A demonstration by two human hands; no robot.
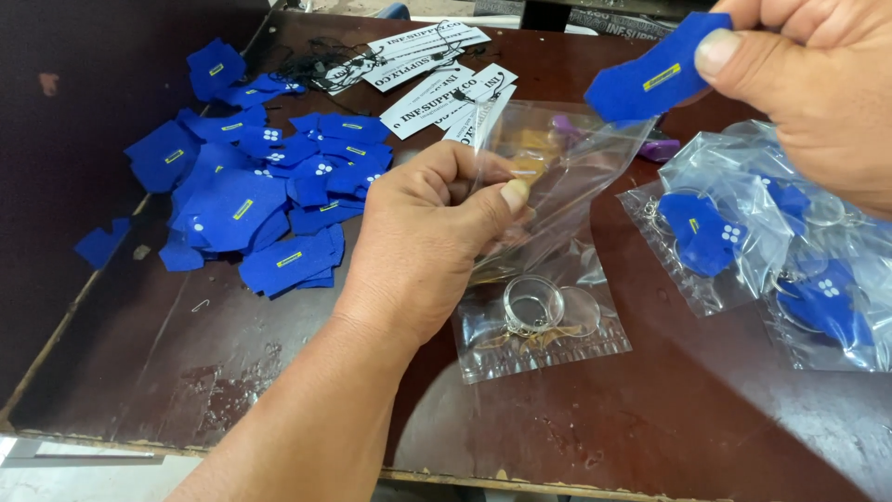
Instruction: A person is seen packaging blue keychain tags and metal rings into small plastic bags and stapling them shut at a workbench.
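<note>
My left hand (427, 237) pinches the open mouth of a clear plastic bag (548, 214) and holds it up off the dark brown table (279, 372). A metal key ring (531, 305) lies in the bag's lower end, which rests on the table. My right hand (818, 84) is at the upper right, gripping a blue felt piece (650, 79) with a small yellow tag between thumb and fingers, just above and right of the bag's mouth.
A heap of blue felt pieces (251, 195) covers the table's left side. White printed cards with black strings (437, 70) lie at the back. Filled clear bags with blue pieces and key rings (771, 251) are stacked on the right. A purple object (660, 147) lies behind the bag.
</note>
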